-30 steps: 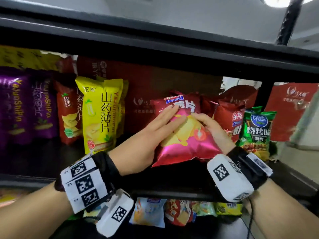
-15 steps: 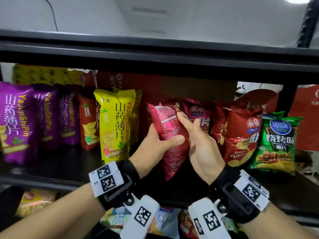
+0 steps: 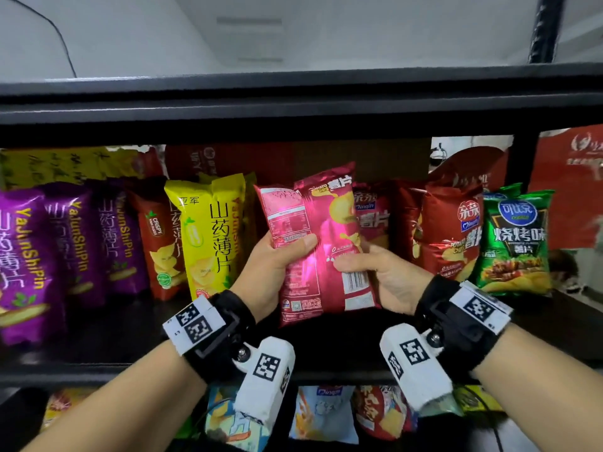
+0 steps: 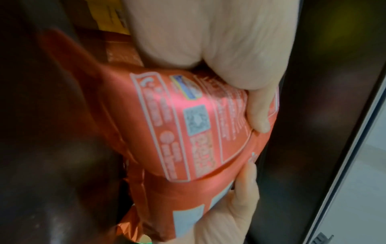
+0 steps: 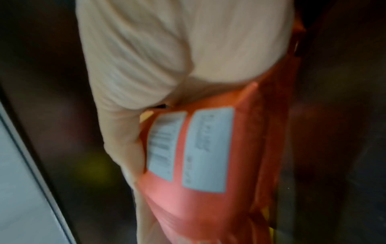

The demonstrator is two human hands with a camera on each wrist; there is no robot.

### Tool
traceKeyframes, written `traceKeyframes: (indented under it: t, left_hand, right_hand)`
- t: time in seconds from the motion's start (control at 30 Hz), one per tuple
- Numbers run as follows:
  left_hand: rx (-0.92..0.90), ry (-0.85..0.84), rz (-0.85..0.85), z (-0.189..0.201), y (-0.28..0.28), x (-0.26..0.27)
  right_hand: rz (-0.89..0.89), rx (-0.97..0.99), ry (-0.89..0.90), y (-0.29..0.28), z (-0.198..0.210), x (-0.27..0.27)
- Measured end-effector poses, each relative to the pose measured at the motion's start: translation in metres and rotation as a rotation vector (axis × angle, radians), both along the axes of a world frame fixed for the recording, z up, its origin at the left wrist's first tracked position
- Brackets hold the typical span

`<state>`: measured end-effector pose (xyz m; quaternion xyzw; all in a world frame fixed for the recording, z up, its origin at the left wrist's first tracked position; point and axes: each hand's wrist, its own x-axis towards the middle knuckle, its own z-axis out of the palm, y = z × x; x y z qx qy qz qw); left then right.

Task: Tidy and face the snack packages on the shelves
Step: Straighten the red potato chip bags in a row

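A pink-red chip bag (image 3: pixel 313 246) stands upright between both hands above the black shelf (image 3: pixel 98 340), its printed back and barcode turned toward me. My left hand (image 3: pixel 277 256) grips its left side, thumb across the nutrition panel. My right hand (image 3: pixel 365 265) pinches the right edge near the barcode. In the left wrist view the bag (image 4: pixel 188 132) shows a QR code under my thumb (image 4: pixel 259 112). The right wrist view, blurred, shows the bag (image 5: pixel 208 156) with pale labels beside my right hand (image 5: pixel 129 148).
Purple bags (image 3: pixel 29 256), an orange-red bag (image 3: pixel 160 239) and a yellow bag (image 3: pixel 208 233) stand to the left. Dark red bags (image 3: pixel 450 230) and a green bag (image 3: pixel 515 236) stand to the right. More packets (image 3: pixel 323 412) lie on the lower shelf. A shelf board (image 3: pixel 293 106) hangs overhead.
The pink-red bag lay face out under both hands a second ago; it has been lifted and turned so its back faces me. Both hands moved from resting on it to gripping its sides.
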<state>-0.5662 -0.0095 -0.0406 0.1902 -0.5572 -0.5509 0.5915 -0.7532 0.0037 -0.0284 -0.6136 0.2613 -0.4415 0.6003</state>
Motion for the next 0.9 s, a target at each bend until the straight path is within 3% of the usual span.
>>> traceKeyframes:
  t: [0.07, 0.2, 0.27, 0.33, 0.4, 0.57, 0.67, 0.77, 0.9]
  left_hand:
    - [0.02, 0.001, 0.081, 0.0, -0.001, -0.002]
    - [-0.145, -0.254, 0.725, 0.002, -0.002, -0.004]
    - [-0.28, -0.369, 0.813, -0.003, 0.002, -0.009]
    - [-0.343, -0.374, 0.697, -0.007, 0.003, -0.017]
    - [-0.325, -0.271, 0.556, -0.005, 0.003, -0.02]
    - [-0.229, 0.01, 0.342, 0.002, -0.01, -0.013]
    - [-0.191, 0.026, 0.232, 0.004, -0.016, 0.0]
    - [-0.024, 0.061, 0.177, 0.011, -0.018, 0.008]
    - [0.172, -0.022, 0.098, 0.023, -0.013, 0.009]
  right_hand:
    - [-0.077, -0.049, 0.043, -0.002, -0.001, 0.004]
    - [-0.418, -0.282, 0.115, -0.009, 0.002, 0.012]
    - [-0.572, -0.391, 0.168, -0.009, 0.003, 0.019]
    - [-0.574, -0.473, 0.261, -0.007, 0.004, 0.026]
    - [-0.49, -0.588, 0.323, -0.002, 0.005, 0.032]
    - [-0.358, -0.656, 0.297, 0.01, 0.003, 0.03]
    - [-0.324, -0.509, 0.139, 0.008, 0.016, 0.023]
    - [-0.42, -0.374, 0.138, 0.002, 0.032, 0.013]
    - [-0.194, -0.027, 0.195, -0.007, 0.039, 0.005]
